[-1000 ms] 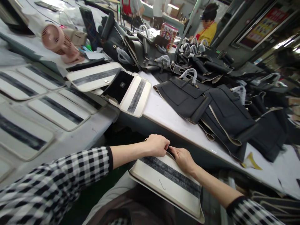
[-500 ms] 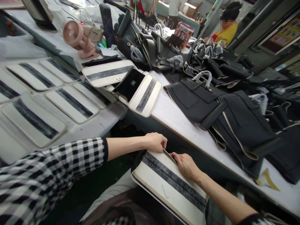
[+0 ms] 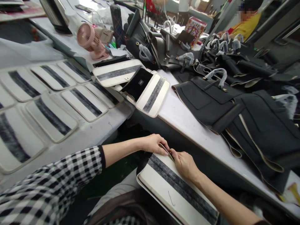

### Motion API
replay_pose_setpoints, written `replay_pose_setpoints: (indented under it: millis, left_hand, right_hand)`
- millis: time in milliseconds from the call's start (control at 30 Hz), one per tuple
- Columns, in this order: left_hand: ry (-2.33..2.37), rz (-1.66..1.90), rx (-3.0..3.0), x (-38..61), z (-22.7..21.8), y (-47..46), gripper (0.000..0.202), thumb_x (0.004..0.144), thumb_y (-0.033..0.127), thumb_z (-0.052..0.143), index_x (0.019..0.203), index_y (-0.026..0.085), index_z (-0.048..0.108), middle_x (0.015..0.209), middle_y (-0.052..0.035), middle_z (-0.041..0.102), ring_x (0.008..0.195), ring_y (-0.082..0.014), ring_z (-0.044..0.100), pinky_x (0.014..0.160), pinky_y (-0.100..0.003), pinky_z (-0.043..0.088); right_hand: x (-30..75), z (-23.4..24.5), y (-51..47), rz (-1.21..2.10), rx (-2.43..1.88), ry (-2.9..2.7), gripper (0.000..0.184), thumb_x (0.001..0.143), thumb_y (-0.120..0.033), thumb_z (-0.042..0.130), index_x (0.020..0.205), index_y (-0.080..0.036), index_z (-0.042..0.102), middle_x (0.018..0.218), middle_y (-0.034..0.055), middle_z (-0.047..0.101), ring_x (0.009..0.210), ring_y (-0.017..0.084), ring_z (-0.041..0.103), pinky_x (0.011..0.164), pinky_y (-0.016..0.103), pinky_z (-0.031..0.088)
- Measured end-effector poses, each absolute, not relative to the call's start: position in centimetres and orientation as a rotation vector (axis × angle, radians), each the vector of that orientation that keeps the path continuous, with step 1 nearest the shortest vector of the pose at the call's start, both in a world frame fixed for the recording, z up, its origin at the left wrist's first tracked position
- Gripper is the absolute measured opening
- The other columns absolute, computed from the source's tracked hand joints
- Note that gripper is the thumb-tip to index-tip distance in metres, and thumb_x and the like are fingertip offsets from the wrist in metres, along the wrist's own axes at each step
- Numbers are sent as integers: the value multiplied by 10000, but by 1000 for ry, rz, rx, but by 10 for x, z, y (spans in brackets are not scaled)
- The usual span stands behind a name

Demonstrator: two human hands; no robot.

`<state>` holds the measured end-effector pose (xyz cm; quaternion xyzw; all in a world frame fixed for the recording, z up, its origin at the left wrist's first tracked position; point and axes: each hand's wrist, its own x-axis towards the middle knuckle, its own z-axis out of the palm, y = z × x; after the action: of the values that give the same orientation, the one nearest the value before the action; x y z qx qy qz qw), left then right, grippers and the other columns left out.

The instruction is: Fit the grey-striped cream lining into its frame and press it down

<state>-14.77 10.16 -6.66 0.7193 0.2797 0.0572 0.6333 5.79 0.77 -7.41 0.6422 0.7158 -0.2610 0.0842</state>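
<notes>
On my lap lies a white bag panel (image 3: 161, 190) with a dark rough stripe along it, tilted down to the right. It looks layered, with a second white edge beneath. My left hand (image 3: 155, 144) has its fingers closed on the panel's far edge. Close beside it, my right hand (image 3: 185, 164) pinches the same edge between thumb and fingers, and the two hands nearly touch. A narrow gap shows between the layers there. A loose dark thread (image 3: 171, 199) lies on the panel's face. The undersides of my fingers are hidden.
Several similar white striped panels (image 3: 85, 104) lie on the left table. Ahead, an open white piece with black lining (image 3: 153, 95) overhangs the long table's edge. Black bags (image 3: 206, 103) with wrapped handles cover the right side. A pink fan (image 3: 91, 40) stands behind; a person (image 3: 249, 25) sits far back.
My left hand has moved slightly right along the panel's edge, closer to my right hand, and its fingers now reach over the edge. The view has turned a little left.
</notes>
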Motion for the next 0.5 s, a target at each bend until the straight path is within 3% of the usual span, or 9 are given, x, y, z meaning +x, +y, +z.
replay_pose_setpoints:
  millis: [167, 267, 333, 400, 500]
  left_hand:
    - [720, 163, 1532, -165, -60, 103, 305, 760, 274, 691, 1032, 143, 732, 928, -41, 734, 871, -173, 641, 750, -229, 458]
    - [628, 90, 1391, -175, -64, 104, 445, 771, 443, 711, 1136, 190, 693, 1064, -34, 714, 1002, -185, 619, 868, -249, 448]
    - [667, 33, 1302, -177, -75, 104, 512, 832, 605, 581, 1148, 215, 685, 1137, -33, 694, 1085, -193, 592, 926, -274, 434]
    - [830, 0, 1243, -172, -94, 99, 588, 876, 673, 435, 1125, 204, 688, 1139, -44, 693, 1086, -205, 598, 905, -291, 452]
    - [1016, -27, 1240, -155, -129, 90, 531, 886, 585, 457, 1114, 157, 673, 1046, -69, 715, 954, -235, 653, 759, -284, 496]
  right_hand:
    - [46, -75, 18, -776, 1870, 2186, 708, 1014, -484, 73, 867, -246, 724, 915, 93, 749, 862, 266, 694, 674, 315, 402]
    - [39, -74, 24, -821, 1864, 2206, 696, 1012, -496, 72, 898, -256, 716, 962, 84, 748, 909, 270, 690, 700, 314, 412]
    - [35, -73, 27, -868, 1882, 2195, 721, 1006, -520, 65, 856, -250, 717, 947, 89, 748, 918, 277, 689, 710, 320, 412]
    - [33, -73, 29, -903, 1895, 2186, 745, 1001, -540, 59, 811, -240, 714, 919, 95, 747, 909, 278, 689, 709, 322, 410]
    - [34, -73, 32, -944, 1904, 2174, 766, 997, -554, 46, 778, -234, 707, 894, 90, 744, 872, 253, 688, 701, 310, 403]
